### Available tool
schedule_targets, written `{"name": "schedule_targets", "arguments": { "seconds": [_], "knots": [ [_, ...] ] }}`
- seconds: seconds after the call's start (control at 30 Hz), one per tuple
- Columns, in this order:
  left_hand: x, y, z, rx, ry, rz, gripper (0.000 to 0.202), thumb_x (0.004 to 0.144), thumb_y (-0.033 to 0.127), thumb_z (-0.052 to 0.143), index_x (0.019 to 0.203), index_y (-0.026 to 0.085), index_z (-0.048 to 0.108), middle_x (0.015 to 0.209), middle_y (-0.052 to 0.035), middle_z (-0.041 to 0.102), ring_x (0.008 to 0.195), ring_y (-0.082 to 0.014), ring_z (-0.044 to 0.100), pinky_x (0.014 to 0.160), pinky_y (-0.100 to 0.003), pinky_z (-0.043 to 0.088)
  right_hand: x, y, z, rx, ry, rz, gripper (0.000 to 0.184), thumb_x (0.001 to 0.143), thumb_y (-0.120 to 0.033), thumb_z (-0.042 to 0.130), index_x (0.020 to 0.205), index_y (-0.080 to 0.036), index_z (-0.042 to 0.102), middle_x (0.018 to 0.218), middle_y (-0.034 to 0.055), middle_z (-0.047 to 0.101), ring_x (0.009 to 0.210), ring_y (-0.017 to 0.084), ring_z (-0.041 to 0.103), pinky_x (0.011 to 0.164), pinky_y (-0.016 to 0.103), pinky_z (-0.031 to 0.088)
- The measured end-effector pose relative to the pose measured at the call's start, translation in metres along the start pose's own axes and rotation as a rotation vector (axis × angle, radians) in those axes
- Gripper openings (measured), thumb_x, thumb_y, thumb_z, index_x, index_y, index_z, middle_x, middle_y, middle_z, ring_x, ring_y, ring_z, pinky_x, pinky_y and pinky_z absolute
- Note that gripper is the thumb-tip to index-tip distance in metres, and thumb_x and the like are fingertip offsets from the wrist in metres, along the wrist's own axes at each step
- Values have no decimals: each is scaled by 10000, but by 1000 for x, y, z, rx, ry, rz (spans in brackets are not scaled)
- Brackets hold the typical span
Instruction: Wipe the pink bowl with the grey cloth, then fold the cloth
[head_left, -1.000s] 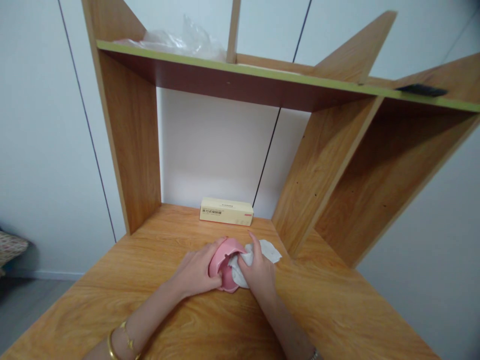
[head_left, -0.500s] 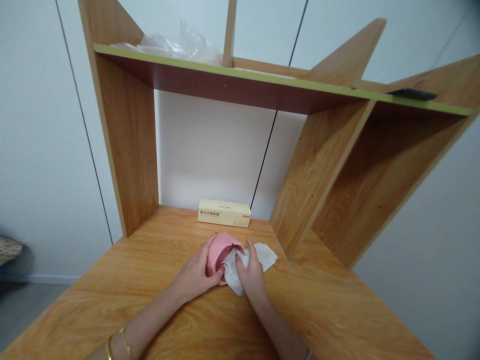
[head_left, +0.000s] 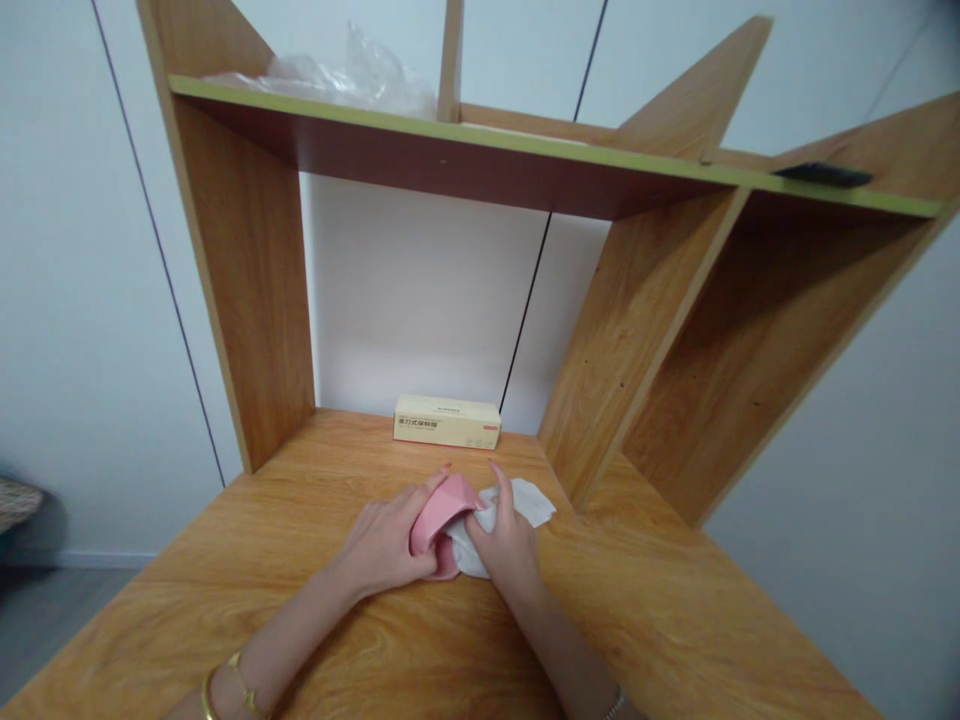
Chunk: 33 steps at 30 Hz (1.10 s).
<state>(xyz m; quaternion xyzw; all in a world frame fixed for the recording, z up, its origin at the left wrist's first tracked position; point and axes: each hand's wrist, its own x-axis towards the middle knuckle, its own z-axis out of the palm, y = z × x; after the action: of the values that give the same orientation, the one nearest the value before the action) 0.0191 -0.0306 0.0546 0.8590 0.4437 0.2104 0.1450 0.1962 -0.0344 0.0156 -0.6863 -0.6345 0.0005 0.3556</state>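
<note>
On the wooden desk (head_left: 300, 520), mid-front: pink bowl (head_left: 437, 503) held tipped on its side.
Left hand (head_left: 384, 547) wraps the bowl's outer wall, fingers clamped on it, rim resting on the desk. Right hand (head_left: 508, 540) is bunched tight on a white cloth (head_left: 525, 503) and presses it into the bowl's mouth; the loose cloth end lies to the right. Cream box (head_left: 447, 421) sits behind, against the wall.

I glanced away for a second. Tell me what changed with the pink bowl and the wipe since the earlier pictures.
The left hand has turned the pink bowl, so its opening shows narrower, more edge-on. The right hand has slid the white wipe a little along the bowl's inside. Both kept their grip. The box at the back of the desk stayed put.
</note>
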Motion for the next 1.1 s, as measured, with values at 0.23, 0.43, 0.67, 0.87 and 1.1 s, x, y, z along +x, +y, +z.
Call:
{"name": "schedule_targets", "arguments": {
  "seconds": [0.23,0.43,0.67,0.87,1.1],
  "knots": [
    [3,-7,12,-68,115,-58,748,761,345,483,1394,257,94,1266,-62,494,1046,-273,540,854,-374,413,0,3,13,235,-85,95,648,739,-254,494,1333,-144,259,865,77,647,751,217,617,647,284,442],
    [3,-9,26,-231,210,-7,822,764,460,540,1392,175,94,1347,-144,369,1173,-288,420,933,-406,373,2,8,13,348,-21,178,594,753,-205,432,1323,-117,288,994,111,623,871,212,600,737,289,448],
    [6,-10,32,-319,244,105,678,781,304,518,1370,207,199,1202,-100,466,1092,-226,459,941,-358,366,5,11,14,319,-55,185,646,736,-227,467,1338,-131,252,959,85,634,829,203,611,698,273,446],
    [5,-5,18,-168,162,10,735,660,285,585,1334,304,292,1016,-30,499,858,-207,544,754,-319,446,5,2,1,14,-33,154,680,743,-295,512,1352,-171,235,792,53,649,739,234,618,615,276,414],
    [3,-2,8,-34,97,15,675,658,289,548,1305,313,354,1009,-26,517,859,-224,562,725,-315,446,3,-4,-3,-120,-50,1,683,775,-307,484,1374,-165,189,767,57,657,741,238,623,603,269,407]
  ]
}}
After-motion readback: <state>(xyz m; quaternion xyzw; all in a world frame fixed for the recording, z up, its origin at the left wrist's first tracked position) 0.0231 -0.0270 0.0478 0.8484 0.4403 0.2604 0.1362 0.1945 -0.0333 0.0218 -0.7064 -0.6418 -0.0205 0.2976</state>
